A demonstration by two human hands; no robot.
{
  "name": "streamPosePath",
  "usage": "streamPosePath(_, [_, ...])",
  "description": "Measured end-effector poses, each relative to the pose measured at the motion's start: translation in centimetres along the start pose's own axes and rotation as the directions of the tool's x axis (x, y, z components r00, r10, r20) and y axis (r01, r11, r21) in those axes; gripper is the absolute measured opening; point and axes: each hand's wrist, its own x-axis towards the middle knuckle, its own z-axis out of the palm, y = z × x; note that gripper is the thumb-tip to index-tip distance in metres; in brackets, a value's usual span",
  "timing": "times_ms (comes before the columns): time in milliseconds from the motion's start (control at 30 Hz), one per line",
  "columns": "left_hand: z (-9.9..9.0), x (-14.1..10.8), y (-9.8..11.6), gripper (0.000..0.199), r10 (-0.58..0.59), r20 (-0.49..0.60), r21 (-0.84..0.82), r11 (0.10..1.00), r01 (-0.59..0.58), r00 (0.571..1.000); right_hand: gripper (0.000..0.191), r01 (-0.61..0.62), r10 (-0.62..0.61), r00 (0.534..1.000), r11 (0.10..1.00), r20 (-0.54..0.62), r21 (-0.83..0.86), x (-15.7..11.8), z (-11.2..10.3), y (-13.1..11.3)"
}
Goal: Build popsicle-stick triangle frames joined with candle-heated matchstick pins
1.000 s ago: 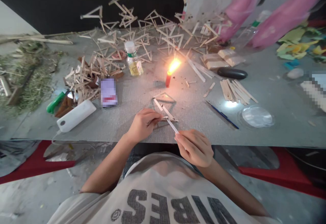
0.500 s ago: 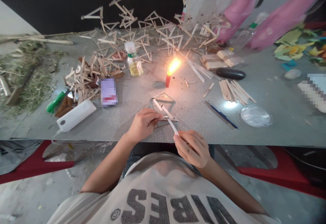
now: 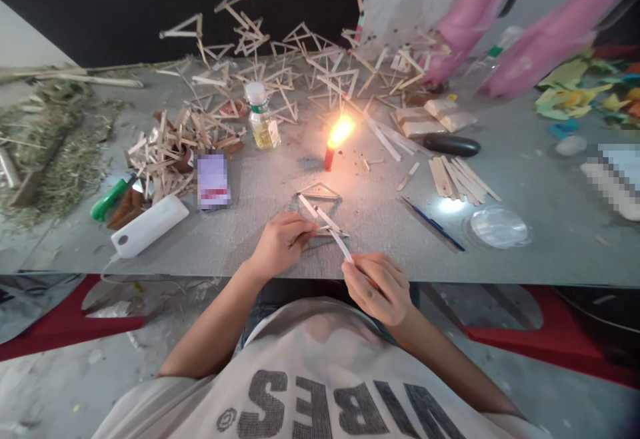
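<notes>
My left hand (image 3: 284, 242) pinches the left end of a small frame of wooden sticks (image 3: 327, 216) just above the table's near edge. Its sticks form joined triangles, with the far one lying toward the candle. My right hand (image 3: 377, 286) grips a whitish glue stick (image 3: 341, 244), whose far tip touches the frame close to my left fingertips. The glue stick is slightly bent. Beyond the frame stands a lit red candle (image 3: 329, 157) with a tall flame. My left fingertips hide part of the near stick.
A bottle of yellow liquid (image 3: 265, 129) and a pile of wooden sticks (image 3: 165, 152) stand left. Flat craft sticks (image 3: 460, 179), a blue pen (image 3: 435, 224) and a clear round lid (image 3: 500, 227) lie right. Stick structures (image 3: 300, 59) line the back.
The glue stick has bent a little, its held end shifting slightly right, while its tip stays at the frame. My left hand holds almost still.
</notes>
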Motion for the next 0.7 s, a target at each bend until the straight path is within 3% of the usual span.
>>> streamPosePath(433, [0.0, -0.1, -0.1, 0.013, -0.030, 0.013, -0.032, 0.999, 0.031, 0.999, 0.040, 0.004, -0.006, 0.999, 0.999, -0.047, -0.041, 1.0, -0.1, 0.6])
streamPosePath(700, [-0.2, 0.0, 0.3, 0.014, -0.080, 0.024, -0.040, 0.996, 0.081, 0.997, 0.054, -0.140, 0.107, 0.983, 0.960, -0.146, -0.241, 0.6, -1.4, 3.2])
